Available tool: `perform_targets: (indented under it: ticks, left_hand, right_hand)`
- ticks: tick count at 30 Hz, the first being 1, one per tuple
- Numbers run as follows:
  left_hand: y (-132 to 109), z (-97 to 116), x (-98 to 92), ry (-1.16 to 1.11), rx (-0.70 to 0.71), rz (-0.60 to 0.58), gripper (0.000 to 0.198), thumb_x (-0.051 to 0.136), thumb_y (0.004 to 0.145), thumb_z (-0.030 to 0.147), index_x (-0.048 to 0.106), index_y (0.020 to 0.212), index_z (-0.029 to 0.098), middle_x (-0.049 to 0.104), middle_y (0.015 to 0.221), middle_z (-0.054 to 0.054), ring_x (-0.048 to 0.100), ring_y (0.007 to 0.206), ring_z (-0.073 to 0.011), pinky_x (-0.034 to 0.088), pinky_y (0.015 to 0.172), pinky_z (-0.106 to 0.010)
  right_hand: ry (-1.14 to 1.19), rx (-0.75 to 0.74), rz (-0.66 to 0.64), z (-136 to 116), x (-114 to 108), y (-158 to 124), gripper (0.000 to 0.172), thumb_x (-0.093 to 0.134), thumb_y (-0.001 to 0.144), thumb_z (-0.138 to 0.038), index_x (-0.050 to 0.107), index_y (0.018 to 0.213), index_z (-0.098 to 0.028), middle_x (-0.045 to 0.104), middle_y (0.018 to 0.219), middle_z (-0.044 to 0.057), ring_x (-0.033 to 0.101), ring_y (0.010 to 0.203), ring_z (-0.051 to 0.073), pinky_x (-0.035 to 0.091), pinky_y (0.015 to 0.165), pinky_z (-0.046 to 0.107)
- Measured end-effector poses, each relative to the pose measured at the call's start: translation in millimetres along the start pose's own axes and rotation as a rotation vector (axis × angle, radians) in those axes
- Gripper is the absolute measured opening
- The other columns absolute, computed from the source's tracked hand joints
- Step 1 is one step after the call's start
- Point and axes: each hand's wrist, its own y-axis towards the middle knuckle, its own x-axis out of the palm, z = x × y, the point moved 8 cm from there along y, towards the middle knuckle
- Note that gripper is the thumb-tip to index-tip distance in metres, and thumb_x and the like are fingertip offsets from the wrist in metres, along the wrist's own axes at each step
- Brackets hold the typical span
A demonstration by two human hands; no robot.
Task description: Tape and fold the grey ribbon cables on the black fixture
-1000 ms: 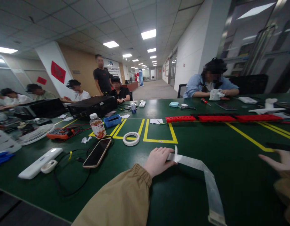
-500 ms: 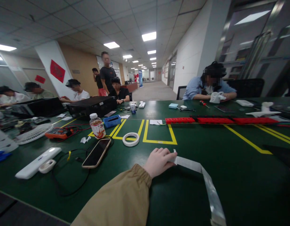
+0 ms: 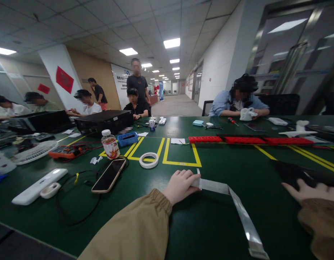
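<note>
Over the middle of the table [image 3: 210, 227], my left hand [image 3: 180, 186] pinches one end of a flat whitish ribbon cable [image 3: 214, 186]. A small white tab sticks up by my fingertips. From there the cable runs right, folds and slants toward me, its silvery stretch ending in a wider end piece [image 3: 256, 251]. At the right edge my right hand [image 3: 315, 191] has its fingers spread at a flat black item [image 3: 294, 171], whose kind I cannot make out. Whether the fingers touch it is unclear.
Left of my hand lie a tape roll [image 3: 148, 160], a phone [image 3: 109, 176], a drink bottle [image 3: 110, 146], an orange meter [image 3: 66, 153] and a looped black cable. Red strips [image 3: 244, 140] line the table's middle. Several people sit around the table; others stand behind.
My right hand has come into view from the right edge, at the black item. My left hand stays on the cable, nearly still. A person standing behind has moved right.
</note>
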Motion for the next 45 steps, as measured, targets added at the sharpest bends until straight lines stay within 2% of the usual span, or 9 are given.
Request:
perform_targets:
  ticks: [4,8,13,17,21,25,35,42,45]
  left_hand:
    - [1.1,0.3,-4.2,-0.001,-0.013,0.027,0.046,0.053,0.087,0.043,0.043,0.126,0.021,0.058,0.104,-0.004,0.054,0.095,-0.019,0.04,0.076,-0.031]
    - [1.7,-0.4,-7.5,0.007,-0.031,0.041,0.047,0.053,0.087,0.043,0.041,0.127,0.021,0.057,0.105,-0.005,0.054,0.095,-0.019,0.041,0.078,-0.032]
    - [0.9,-1.6,-12.4,-0.026,-0.055,0.063,0.047,0.051,0.088,0.041,0.038,0.128,0.02,0.057,0.107,-0.006,0.054,0.097,-0.0201,0.042,0.081,-0.032]
    - [-0.9,-1.6,-14.4,-0.039,-0.056,0.072,0.045,0.051,0.088,0.039,0.039,0.127,0.019,0.057,0.108,-0.006,0.053,0.098,-0.0211,0.042,0.082,-0.033]
    - [-2.6,-0.8,-13.5,-0.024,-0.042,0.061,0.044,0.052,0.088,0.037,0.04,0.127,0.019,0.057,0.107,-0.005,0.053,0.098,-0.0215,0.042,0.082,-0.033]
    - [-3.1,-0.5,-11.8,-0.033,-0.043,0.04,0.043,0.053,0.088,0.035,0.041,0.126,0.02,0.057,0.106,-0.005,0.053,0.096,-0.0205,0.042,0.081,-0.032]
    - [-4.8,3.6,-11.1,-0.028,-0.012,0.0,0.042,0.055,0.087,0.035,0.042,0.124,0.021,0.057,0.104,-0.003,0.054,0.094,-0.0192,0.04,0.079,-0.031]
    - [-7.4,-2.6,-7.5,-0.002,-0.024,-0.033,0.043,0.055,0.086,0.036,0.041,0.125,0.021,0.057,0.105,-0.003,0.053,0.093,-0.0191,0.04,0.079,-0.032]
    - [-7.7,-2.3,-5.1,0.02,-0.016,-0.063,0.042,0.054,0.087,0.038,0.043,0.124,0.021,0.057,0.105,-0.003,0.053,0.093,-0.0195,0.04,0.077,-0.032]
  right_hand:
    - [-0.182,-0.139,-0.167,-64.2,-6.8,-35.6,0.068,0.032,0.084,-0.058,0.052,0.127,-0.01,0.046,0.121,0.029,0.04,0.115,0.044,0.033,0.083,0.051]
    - [-0.219,-0.46,-0.153,-126.3,3.5,-70.6,0.068,0.031,0.086,-0.058,0.05,0.131,-0.011,0.041,0.13,0.029,0.042,0.116,0.044,0.038,0.086,0.052]
    - [-0.082,-0.783,-0.15,-176.9,25.1,-114.3,0.057,0.051,0.08,-0.045,0.049,0.132,-0.021,0.039,0.138,0.017,0.039,0.122,0.037,0.039,0.094,0.053]
    - [0.251,-0.868,-0.344,-188.5,22.4,-140.5,0.075,0.057,0.076,-0.046,0.033,0.141,-0.018,0.038,0.139,0.013,0.039,0.124,0.032,0.035,0.103,0.047]
    - [0.331,-1.061,-0.596,-190.8,9.7,-167.3,0.057,0.063,0.072,-0.04,0.054,0.127,-0.029,0.03,0.146,0.004,0.025,0.133,0.034,0.023,0.108,0.051]
    - [0.36,-1.146,-0.775,-187.6,-2.9,-181.3,0.055,0.063,0.074,-0.037,0.053,0.127,-0.028,0.035,0.143,0.005,0.023,0.133,0.035,0.011,0.109,0.056]
    - [0.494,-1.056,-0.901,-181.6,-1.5,-174.7,0.052,0.063,0.074,-0.05,0.063,0.117,-0.022,0.042,0.138,0.01,0.02,0.134,0.035,0.012,0.109,0.055]
    - [0.82,-0.691,-0.866,-175.8,12.7,-138.5,0.057,0.048,0.079,-0.061,0.067,0.106,-0.016,0.062,0.11,0.012,0.053,0.107,0.031,0.037,0.099,0.045]
    - [0.816,-0.706,-0.813,-180.2,8.3,-145.5,0.052,0.052,0.079,-0.059,0.067,0.102,-0.015,0.063,0.105,0.01,0.055,0.103,0.029,0.04,0.095,0.041]
